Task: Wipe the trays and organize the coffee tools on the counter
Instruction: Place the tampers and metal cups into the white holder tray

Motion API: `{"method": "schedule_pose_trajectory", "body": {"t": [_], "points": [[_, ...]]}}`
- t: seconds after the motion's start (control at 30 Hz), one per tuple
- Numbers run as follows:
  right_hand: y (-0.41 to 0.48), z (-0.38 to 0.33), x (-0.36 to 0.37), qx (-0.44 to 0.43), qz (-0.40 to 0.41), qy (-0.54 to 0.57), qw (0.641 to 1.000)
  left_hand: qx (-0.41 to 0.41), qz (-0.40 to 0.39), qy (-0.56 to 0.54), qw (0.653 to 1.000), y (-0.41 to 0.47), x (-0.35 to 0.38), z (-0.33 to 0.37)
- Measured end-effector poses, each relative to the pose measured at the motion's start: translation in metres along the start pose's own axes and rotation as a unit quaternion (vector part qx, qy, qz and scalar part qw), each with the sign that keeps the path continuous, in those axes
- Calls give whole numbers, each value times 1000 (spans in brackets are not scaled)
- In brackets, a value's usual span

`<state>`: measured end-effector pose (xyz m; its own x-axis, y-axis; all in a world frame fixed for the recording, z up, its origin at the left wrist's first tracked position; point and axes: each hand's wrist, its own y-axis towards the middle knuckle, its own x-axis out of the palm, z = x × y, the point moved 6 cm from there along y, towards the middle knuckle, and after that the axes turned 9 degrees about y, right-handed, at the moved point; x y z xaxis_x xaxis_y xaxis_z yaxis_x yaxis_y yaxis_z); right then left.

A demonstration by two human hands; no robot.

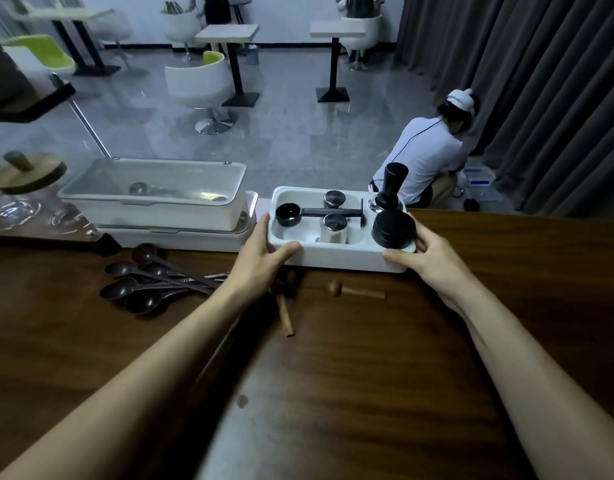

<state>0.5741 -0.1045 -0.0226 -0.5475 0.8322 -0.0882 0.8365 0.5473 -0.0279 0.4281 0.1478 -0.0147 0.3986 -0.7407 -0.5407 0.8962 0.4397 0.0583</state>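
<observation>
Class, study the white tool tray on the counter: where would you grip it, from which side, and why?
Take the white tray by its two short ends, one hand from each side, as the left hand and right hand do. It is long, and its upright tamper could tip if one end rose.

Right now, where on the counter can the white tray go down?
The counter is bare near you, between the forearms, and right of the white tool tray, past the right hand. It is crowded at left with brown spoons, and two wooden tools lie before the tray.
</observation>
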Motion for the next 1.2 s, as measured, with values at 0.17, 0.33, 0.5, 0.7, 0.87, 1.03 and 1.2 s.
{"method": "schedule_pose_trajectory", "body": {"t": [0.17, 0.33, 0.5, 0.7, 0.87, 1.03, 1.2], "points": [[9, 5, 5, -4, -8, -3, 1000, -16, -4, -6, 1000, 5, 1, -13], [9, 10, 7, 5, -6, -8, 1000, -20, 0, -16, 1000, 2, 5, -19], [6, 11, 12, 6, 10, 7, 1000, -31, 26, -2, 999, -3, 5, -17], [6, 12, 12, 5, 3, -2, 1000, -49, 65, 43, 996, -8, 5, -20], [3, 13, 15, 0, 16, -2, 1000, -54, 65, 53, 995, -14, 4, -14], [-12, 13, 22, -7, 60, -7, 998, -27, 34, 80, 996, -32, -2, -9], [-20, 7, 27, 22, 66, -31, 997, -31, -3, 91, 995, -50, -12, -5]]}}
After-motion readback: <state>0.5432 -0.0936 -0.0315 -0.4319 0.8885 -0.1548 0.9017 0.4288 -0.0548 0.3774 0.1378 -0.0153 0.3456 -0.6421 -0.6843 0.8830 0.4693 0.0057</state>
